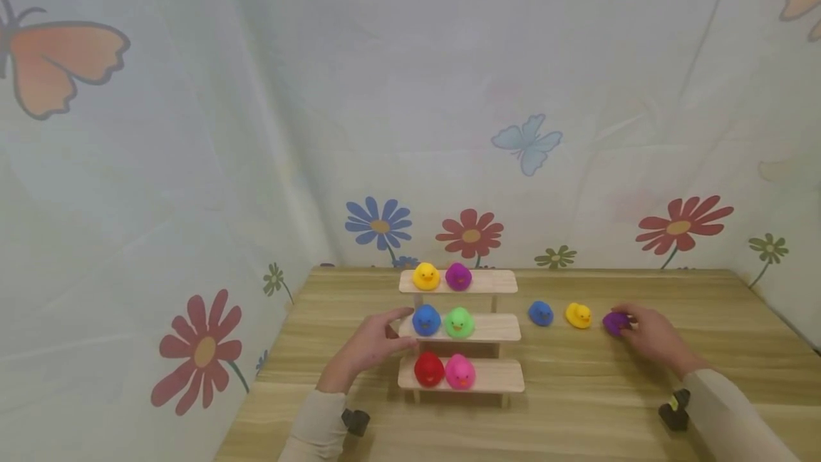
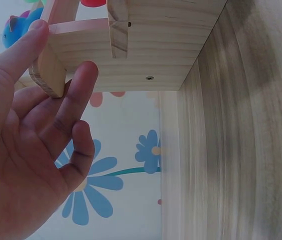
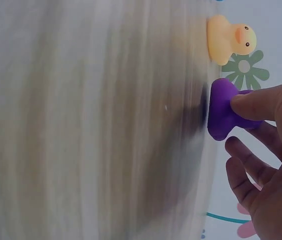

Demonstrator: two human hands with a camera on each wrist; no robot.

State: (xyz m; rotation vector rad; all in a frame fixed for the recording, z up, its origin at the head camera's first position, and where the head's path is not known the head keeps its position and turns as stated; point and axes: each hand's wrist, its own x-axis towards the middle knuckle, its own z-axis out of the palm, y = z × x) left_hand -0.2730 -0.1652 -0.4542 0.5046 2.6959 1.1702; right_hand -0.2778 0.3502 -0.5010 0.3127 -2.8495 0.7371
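Note:
My left hand (image 1: 370,344) holds the left end of the middle shelf of a three-tier wooden stand (image 1: 497,326). In the left wrist view its thumb lies on the shelf's end, with fingers beneath. A purple rubber duck (image 3: 222,110) is pinched between the thumb and fingers of my right hand (image 1: 656,339), close to the tabletop right of the stand. Left of it sit a yellow duck (image 1: 579,316) and a blue duck (image 1: 541,313). On the stand, yellow (image 1: 426,276) and purple (image 1: 458,276) ducks are on top, blue (image 1: 426,320) and green (image 1: 460,323) in the middle, red (image 1: 428,369) and pink (image 1: 460,372) at the bottom.
The stand and loose ducks rest on a wood-grain table (image 1: 577,391). Behind and to the left hangs a pale curtain (image 1: 398,77) printed with flowers and butterflies. Each shelf carries its ducks on the left half, with bare wood to their right.

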